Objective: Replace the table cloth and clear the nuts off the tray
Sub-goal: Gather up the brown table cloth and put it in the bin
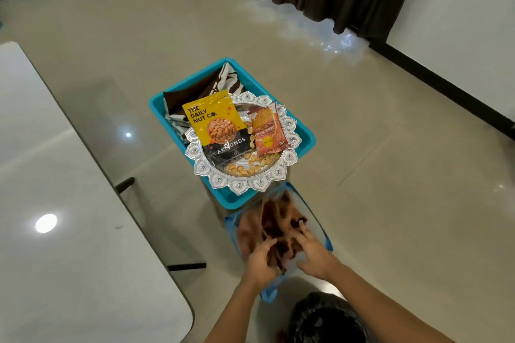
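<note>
Off the white surface's (55, 175) right edge, on the glossy floor (390, 175), a blue bin (304, 139) is carrying the silver tray (245, 185) of loose nuts (250, 167) and packets (214, 119). The left hand (260, 260) is gripping a brown cloth (278, 220) in a blue bag (328, 241); the right hand (316, 257) is pressing it, fingers (303, 233) spread.

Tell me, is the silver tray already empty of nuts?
Not empty. Loose nuts lie scattered on the silver tray, beside a yellow almonds packet and an orange snack packet.
</note>
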The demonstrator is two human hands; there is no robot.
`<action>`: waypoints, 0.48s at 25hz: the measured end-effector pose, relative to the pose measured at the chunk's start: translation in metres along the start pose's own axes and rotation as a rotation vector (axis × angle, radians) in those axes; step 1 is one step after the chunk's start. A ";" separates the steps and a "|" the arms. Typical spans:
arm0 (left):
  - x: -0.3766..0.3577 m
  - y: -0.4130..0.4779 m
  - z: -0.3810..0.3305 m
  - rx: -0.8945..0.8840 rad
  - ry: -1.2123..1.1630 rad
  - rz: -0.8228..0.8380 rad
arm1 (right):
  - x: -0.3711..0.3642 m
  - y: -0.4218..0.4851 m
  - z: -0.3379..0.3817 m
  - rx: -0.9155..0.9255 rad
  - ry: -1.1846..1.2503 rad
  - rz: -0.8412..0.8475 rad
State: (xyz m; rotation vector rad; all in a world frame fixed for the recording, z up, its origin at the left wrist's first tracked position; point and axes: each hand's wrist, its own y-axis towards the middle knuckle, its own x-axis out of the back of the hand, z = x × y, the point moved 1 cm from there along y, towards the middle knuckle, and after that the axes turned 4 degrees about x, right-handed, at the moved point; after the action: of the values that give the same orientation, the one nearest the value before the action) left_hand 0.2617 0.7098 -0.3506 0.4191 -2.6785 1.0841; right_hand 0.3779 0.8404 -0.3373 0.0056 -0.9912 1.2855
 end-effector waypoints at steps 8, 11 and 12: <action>0.020 -0.022 -0.024 0.036 -0.033 -0.030 | -0.002 -0.009 0.030 -0.046 0.001 -0.038; 0.037 -0.041 -0.039 0.034 -0.059 -0.098 | 0.002 -0.020 0.056 -0.065 0.013 -0.088; 0.043 -0.049 -0.044 0.021 -0.062 -0.115 | 0.003 -0.023 0.068 -0.072 0.027 -0.134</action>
State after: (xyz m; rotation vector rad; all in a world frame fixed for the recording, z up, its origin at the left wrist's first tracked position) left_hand 0.2423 0.6996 -0.2749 0.6121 -2.6607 1.0834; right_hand 0.3548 0.8007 -0.2827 -0.0009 -0.9973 1.1243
